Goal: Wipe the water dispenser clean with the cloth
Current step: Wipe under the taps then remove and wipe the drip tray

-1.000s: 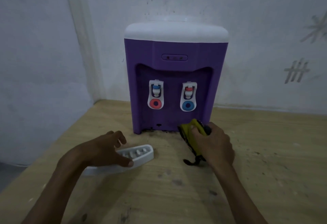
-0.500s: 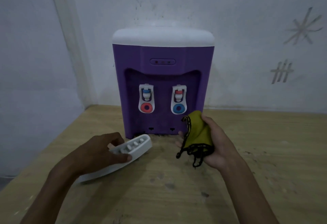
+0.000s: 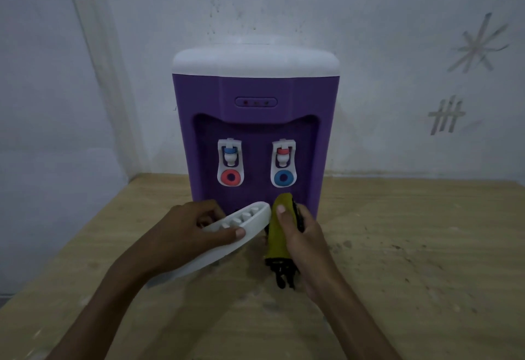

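Before the purple dispenser (image 3: 255, 132) on the table (image 3: 397, 246), the left hand (image 3: 184, 234) grips the white tray (image 3: 227, 237) — fingers curled round it — while the right hand (image 3: 304, 243) clamps the yellow cloth (image 3: 279, 234).

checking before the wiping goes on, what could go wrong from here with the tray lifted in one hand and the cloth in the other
1. The left hand grips the white drip tray near one end, tilted; it could slip or spill any water left inside.
2. The yellow cloth in the right hand trails a black fringe that might catch on the tray.
3. Both hands work just under the taps of the water dispenser; a knock could press one.
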### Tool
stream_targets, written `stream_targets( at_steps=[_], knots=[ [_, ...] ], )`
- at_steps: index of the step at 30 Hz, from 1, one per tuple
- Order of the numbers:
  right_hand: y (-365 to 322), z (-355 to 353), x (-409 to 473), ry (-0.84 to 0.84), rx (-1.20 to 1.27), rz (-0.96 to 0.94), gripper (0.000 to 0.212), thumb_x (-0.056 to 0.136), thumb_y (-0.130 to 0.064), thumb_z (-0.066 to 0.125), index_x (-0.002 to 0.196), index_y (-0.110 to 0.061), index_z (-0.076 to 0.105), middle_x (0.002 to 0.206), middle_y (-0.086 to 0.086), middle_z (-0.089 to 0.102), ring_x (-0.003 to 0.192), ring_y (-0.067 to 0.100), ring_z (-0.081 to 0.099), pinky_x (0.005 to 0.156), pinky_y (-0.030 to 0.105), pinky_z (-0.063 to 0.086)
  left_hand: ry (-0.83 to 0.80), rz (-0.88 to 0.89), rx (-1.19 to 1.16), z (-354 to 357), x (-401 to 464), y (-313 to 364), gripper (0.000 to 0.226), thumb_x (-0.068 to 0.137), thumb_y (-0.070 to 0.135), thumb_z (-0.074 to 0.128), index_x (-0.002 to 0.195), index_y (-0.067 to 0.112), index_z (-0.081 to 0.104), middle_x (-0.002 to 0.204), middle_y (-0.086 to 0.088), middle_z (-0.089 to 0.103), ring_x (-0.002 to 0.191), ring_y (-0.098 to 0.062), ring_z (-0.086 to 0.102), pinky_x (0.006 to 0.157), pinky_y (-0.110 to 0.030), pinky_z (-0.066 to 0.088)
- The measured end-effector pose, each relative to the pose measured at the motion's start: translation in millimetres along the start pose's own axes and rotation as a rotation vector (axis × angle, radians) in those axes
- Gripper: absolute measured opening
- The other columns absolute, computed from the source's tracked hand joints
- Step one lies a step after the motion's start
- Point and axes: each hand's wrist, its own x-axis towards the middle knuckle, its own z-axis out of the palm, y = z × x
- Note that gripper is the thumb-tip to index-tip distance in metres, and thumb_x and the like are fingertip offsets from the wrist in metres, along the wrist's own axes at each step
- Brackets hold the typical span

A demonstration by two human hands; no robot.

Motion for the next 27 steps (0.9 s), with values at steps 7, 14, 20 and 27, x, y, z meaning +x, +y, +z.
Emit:
stream_targets(
  at_steps=[7, 14, 20, 27],
  knots=[
    [8.9, 1.2, 2.9, 0.03, 0.092, -0.023, 0.033, 0.079, -0.067, 0.074, 0.106, -0.048, 0.07, 0.109, -0.015, 0.075, 0.103, 0.007, 0.071, 0.094, 0.042, 0.06, 0.095, 0.144, 0.14, 29.1, 8.8, 13.4, 0.043, 0.077, 0.077, 0.067, 0.089, 0.037, 0.06, 0.08, 0.014, 0.067, 0.07, -0.003, 0.062, 0.057, -0.026, 0.047],
    [13.5, -3.8, 10.9, 0.071, 0.275, 0.074, 0.022, 0.089, -0.031, 0.08, 0.109, -0.027, 0.072, 0.104, 0.002, 0.079, 0.099, 0.024, 0.075, 0.091, 0.053, 0.061, 0.116, 0.184, 0.11, 47.4, 2.9, 5.1, 0.048, 0.076, 0.084, 0.061, 0.098, 0.043, 0.057, 0.084, 0.021, 0.069, 0.074, 0.003, 0.064, 0.055, -0.02, 0.046],
    [10.3, -17.1, 20.8, 0.176, 0.387, 0.085, 0.02, 0.088, -0.029, 0.081, 0.105, -0.029, 0.071, 0.104, 0.005, 0.078, 0.098, 0.028, 0.075, 0.084, 0.055, 0.062, 0.089, 0.127, -0.018, 23.3, -3.0, -5.7, 0.057, 0.064, 0.078, 0.077, 0.109, 0.045, 0.065, 0.099, 0.028, 0.07, 0.088, 0.005, 0.067, 0.073, -0.028, 0.058],
    [14.8, -21.7, 26.5, 0.194, 0.455, 0.147, 0.03, 0.089, -0.035, 0.079, 0.117, -0.028, 0.07, 0.107, 0.004, 0.079, 0.098, 0.027, 0.076, 0.083, 0.05, 0.064, 0.299, 0.094, -0.423, 39.6, -3.8, -6.6, 0.054, 0.066, 0.047, 0.092, 0.112, 0.033, 0.066, 0.101, 0.016, 0.072, 0.09, -0.005, 0.071, 0.069, -0.019, 0.057]
  ],
)
